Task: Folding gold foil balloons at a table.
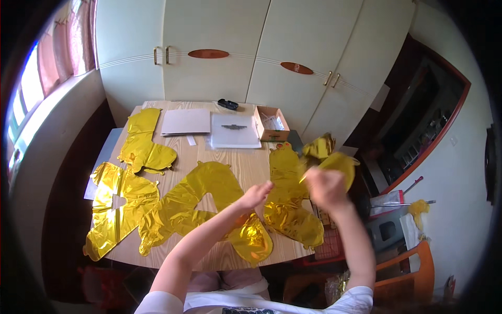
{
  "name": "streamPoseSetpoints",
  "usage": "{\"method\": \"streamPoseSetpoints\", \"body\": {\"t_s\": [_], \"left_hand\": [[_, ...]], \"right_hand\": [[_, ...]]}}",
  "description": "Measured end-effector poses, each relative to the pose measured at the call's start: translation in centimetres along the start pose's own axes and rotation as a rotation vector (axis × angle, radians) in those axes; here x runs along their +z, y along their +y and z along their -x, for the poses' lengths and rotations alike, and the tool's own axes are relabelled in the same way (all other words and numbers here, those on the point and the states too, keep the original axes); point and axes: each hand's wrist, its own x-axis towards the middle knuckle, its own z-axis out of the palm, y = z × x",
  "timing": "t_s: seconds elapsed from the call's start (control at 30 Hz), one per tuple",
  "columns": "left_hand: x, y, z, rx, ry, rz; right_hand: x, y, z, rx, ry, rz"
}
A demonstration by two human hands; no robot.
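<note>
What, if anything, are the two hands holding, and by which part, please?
The right hand grips a crumpled gold foil balloon at its lower edge; the left hand holds nothing, fingers open.

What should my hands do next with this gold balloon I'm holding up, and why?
Probably bring the left hand across to steady the gold foil balloon. Only the right hand seems to grip it, lifted off the table, and it looks crumpled.

A wooden table (246,162) stands before tall cream cupboards (219,47) with brass handles and brown oval plates. On the left, daylight comes through a curtained window (31,89) — bright on the sill. At the right, near side, stands an orange chair (418,272); beyond it — a dark red-framed doorway (429,120).
</note>
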Motion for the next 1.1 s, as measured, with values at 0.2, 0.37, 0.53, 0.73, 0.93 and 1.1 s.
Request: {"method": "streamPoseSetpoints", "body": {"t_s": [0.2,0.37,0.53,0.73,0.93,1.1], "left_hand": [[-3.2,7.0,8.6,-0.186,-0.101,0.374],[-5.0,5.2,12.2,-0.245,0.187,-0.202],[-7.8,1.6,13.3,-0.081,0.397,-0.353],[-10.8,0.5,15.2,-0.075,0.538,-0.795],[-13.2,-0.9,16.2,-0.05,0.543,-0.972],[-14.3,0.2,18.7,0.121,0.288,-1.288]], "right_hand": [[6.3,-14.6,3.5,-0.318,-0.199,-0.115],[8.3,-20.7,4.5,-0.334,-0.245,-0.307],[7.7,-23.0,5.2,-0.278,-0.333,-0.274],[10.1,-26.1,6.9,-0.144,-0.323,-0.302],[9.0,-24.3,6.5,0.177,-0.328,-0.542],[9.3,-18.3,11.5,0.432,-0.434,-0.24]]}}
